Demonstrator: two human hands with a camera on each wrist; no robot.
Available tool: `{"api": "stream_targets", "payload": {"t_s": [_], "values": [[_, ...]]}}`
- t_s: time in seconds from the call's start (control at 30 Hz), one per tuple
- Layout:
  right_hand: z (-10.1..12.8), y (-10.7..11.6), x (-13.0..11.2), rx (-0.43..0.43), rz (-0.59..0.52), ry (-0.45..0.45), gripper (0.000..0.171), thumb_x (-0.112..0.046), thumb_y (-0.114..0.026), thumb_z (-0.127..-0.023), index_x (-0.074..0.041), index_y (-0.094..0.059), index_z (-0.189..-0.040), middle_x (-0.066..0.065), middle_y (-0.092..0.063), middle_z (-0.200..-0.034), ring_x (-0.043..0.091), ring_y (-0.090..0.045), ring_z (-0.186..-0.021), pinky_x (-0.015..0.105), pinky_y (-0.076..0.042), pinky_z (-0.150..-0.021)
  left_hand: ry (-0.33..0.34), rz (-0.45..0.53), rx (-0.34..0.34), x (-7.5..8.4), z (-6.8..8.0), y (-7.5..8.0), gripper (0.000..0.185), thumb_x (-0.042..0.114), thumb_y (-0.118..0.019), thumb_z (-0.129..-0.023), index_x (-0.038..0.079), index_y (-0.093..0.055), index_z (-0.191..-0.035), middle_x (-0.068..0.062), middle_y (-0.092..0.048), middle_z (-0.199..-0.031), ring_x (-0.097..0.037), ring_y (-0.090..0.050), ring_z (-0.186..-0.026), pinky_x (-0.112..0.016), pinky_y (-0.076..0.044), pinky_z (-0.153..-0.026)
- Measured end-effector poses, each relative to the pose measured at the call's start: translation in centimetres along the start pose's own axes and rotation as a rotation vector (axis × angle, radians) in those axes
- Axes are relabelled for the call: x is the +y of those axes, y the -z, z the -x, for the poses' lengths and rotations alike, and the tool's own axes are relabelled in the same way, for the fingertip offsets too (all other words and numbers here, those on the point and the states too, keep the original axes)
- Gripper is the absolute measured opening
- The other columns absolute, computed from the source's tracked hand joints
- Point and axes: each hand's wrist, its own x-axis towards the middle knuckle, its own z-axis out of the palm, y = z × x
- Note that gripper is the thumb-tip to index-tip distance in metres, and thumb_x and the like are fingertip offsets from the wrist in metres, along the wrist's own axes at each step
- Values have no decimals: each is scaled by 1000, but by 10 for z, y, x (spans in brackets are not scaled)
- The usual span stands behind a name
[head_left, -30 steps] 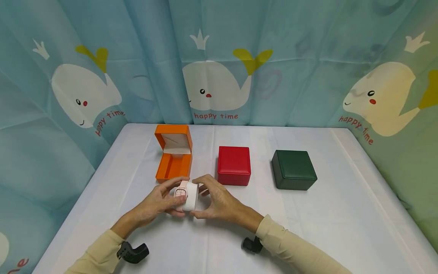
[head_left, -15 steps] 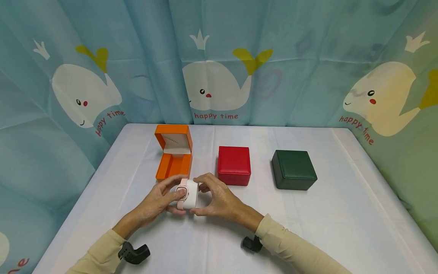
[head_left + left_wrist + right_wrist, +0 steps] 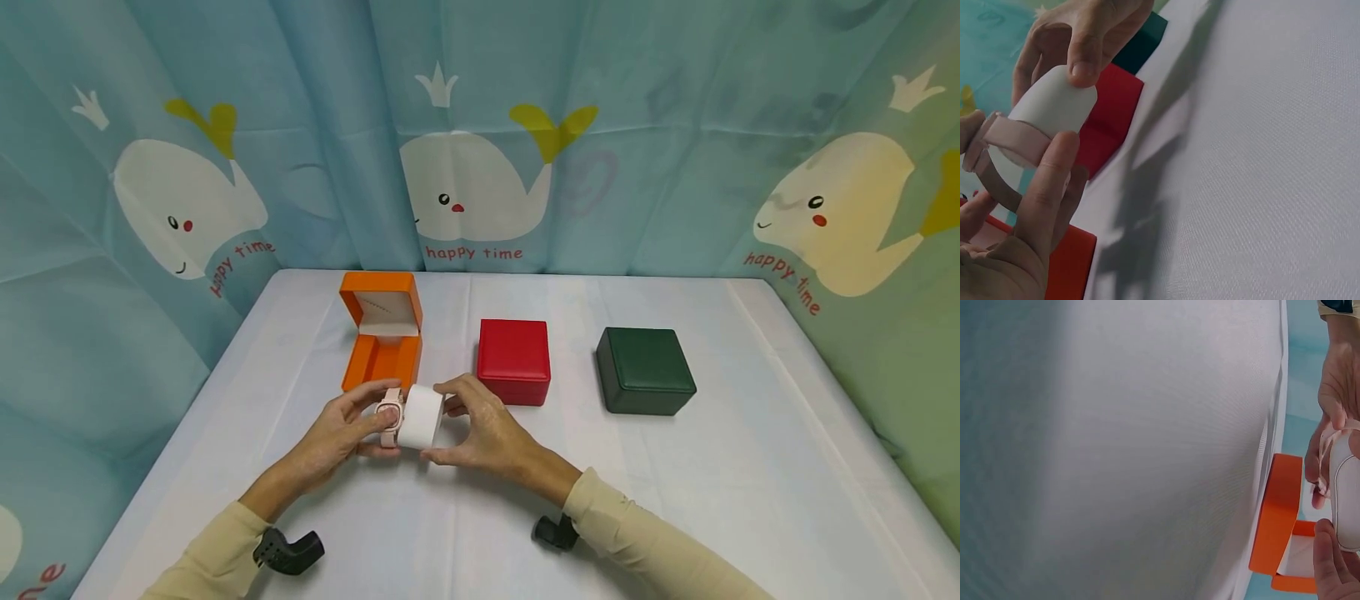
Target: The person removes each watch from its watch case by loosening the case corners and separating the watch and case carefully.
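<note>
My left hand (image 3: 330, 437) holds a pale pink wristwatch (image 3: 392, 395), its thumb over the square face and its other fingers along the strap. Just right of it is a plain white watch cushion (image 3: 422, 417), which my right hand (image 3: 491, 429) grips by its far end between thumb and fingers. In the left wrist view the looped strap (image 3: 1017, 139) overlaps the near end of the cushion (image 3: 1054, 103). Both things are held over the white cloth, in front of an open orange box (image 3: 382, 358) whose compartments show bare.
A closed red box (image 3: 513, 354) stands right behind my right hand. Farther right is a closed dark green box (image 3: 648, 371). The white tablecloth (image 3: 750, 467) reaches back to a blue curtain (image 3: 637, 208) with whale prints. A black camera mount sits on each wrist.
The watch has slid left along the cushion to its end, baring more white. My right hand has shifted slightly right and away from me with the cushion. The boxes have stayed put.
</note>
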Motion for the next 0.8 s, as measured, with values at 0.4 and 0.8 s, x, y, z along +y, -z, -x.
{"api": "stream_targets", "payload": {"t_s": [0.4,0.8], "values": [[-1,1,2,40,0,-11,73,-11,-96,-70,-6,-55,-130,2,-55,-121,16,-64,-101,27,-55,-89,35,4,10,-6,3,7,50,10,-59,-104,-13,-43,-145,-29,-41,-147,-24,-64,-109,-38,-56,-89],[-1,0,1,32,19,-32,73,-13,-96,-70,-7,-55,-130,0,-55,-121,15,-64,-101,25,-54,-89,2,-93,52,-12,4,12,44,8,-60,-103,-10,-51,-142,-30,-51,-142,-23,-67,-112,-32,-55,-90]]}}
